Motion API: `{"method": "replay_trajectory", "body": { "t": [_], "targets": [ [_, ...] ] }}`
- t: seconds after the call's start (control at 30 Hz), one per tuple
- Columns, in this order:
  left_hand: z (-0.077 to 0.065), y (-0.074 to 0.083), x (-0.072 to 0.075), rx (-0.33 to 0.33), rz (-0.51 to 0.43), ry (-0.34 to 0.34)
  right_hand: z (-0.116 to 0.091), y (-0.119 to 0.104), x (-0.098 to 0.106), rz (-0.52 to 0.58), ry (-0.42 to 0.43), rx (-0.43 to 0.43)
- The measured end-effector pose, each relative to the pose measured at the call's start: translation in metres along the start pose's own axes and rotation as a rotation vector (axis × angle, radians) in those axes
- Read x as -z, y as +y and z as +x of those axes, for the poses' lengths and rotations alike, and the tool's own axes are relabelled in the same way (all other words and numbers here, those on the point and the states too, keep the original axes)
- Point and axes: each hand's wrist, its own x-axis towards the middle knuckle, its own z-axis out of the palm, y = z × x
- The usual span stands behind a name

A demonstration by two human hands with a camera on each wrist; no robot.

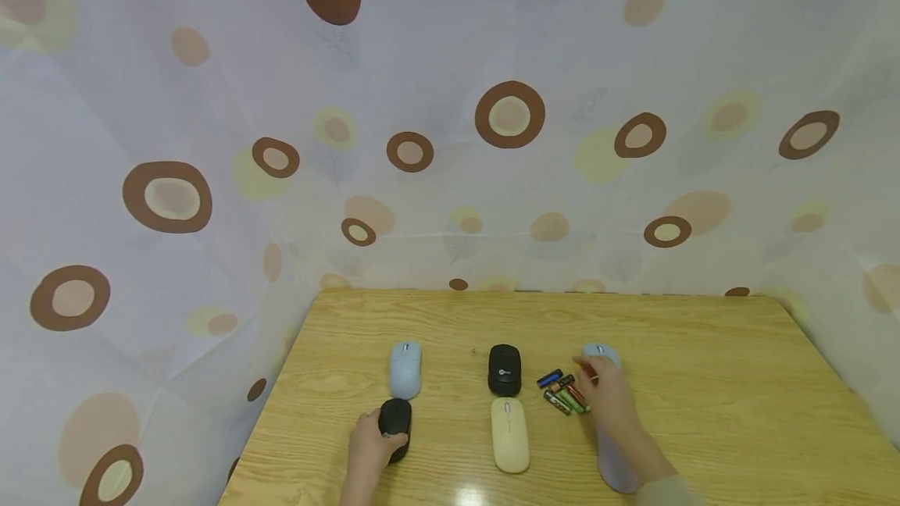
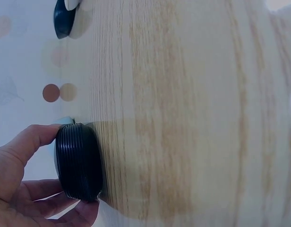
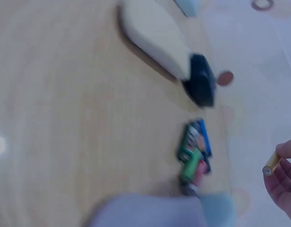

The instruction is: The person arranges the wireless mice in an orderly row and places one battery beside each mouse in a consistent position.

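My left hand grips a black computer mouse by its sides on the table, thumb on one flank and fingers on the other. The left wrist view shows the ribbed end of this black mouse. Over on the right, my right hand is above the pale blue and purple mice. Its thumb and fingers pinch a yellow battery, one flat end showing in the right wrist view. Beside this hand lies a loose cluster of batteries in blue, green, red and dark colours.
A pale blue mouse lies just beyond the gripped one. Mid-table, another black mouse sits behind a cream-yellow mouse. Under my right arm are a second pale blue mouse and a purple mouse. Patterned cloth surrounds the wooden table.
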Motion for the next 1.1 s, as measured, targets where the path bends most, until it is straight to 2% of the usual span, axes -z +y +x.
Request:
{"method": "replay_trajectory", "body": {
  "t": [0.1, 0.23, 0.37, 0.53, 0.8, 1.1],
  "targets": [
    [0.000, 0.000, 0.000, -0.006, 0.005, 0.000, 0.014, 0.012, 0.015, -0.004, 0.103, -0.004],
    [0.001, 0.000, 0.000, -0.011, 0.009, 0.001, 0.028, 0.029, 0.029, -0.042, 0.161, -0.070],
    [0.001, -0.001, -0.001, -0.021, 0.014, 0.009, 0.034, 0.044, 0.037, -0.055, 0.122, -0.167],
    [0.001, -0.001, -0.001, -0.013, 0.009, 0.005, 0.031, 0.061, 0.041, -0.059, 0.016, -0.258],
    [0.002, -0.002, -0.001, -0.008, 0.009, -0.014, 0.023, 0.083, 0.037, -0.124, -0.041, -0.270],
    [0.000, -0.001, 0.000, -0.004, 0.012, -0.003, 0.018, 0.099, 0.029, -0.147, -0.106, -0.336]
  ]
}}
